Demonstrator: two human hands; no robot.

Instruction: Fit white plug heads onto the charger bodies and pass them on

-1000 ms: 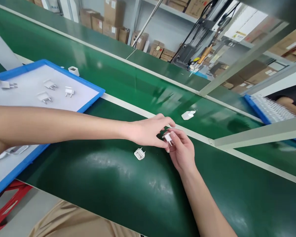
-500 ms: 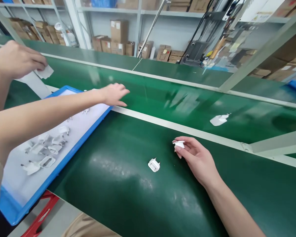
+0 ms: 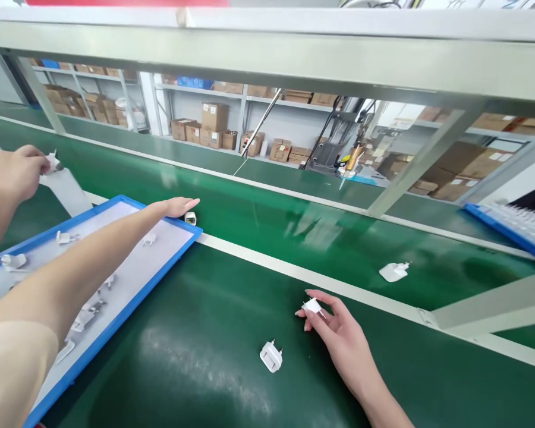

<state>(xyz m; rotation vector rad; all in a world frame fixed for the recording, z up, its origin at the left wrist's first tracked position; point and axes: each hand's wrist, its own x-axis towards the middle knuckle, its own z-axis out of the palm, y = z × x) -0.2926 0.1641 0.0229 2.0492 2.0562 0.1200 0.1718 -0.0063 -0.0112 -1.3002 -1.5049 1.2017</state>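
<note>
While the right hand at five o'clock pinches a white plug, the left hand is well apart at nine, fingers over a white shell; can't tell if gripped. Another plug lies on the bench at six, tray at eight, charger at four.

A white plug is pinched in the right hand.

Labels on the cartons are too small to read
</note>
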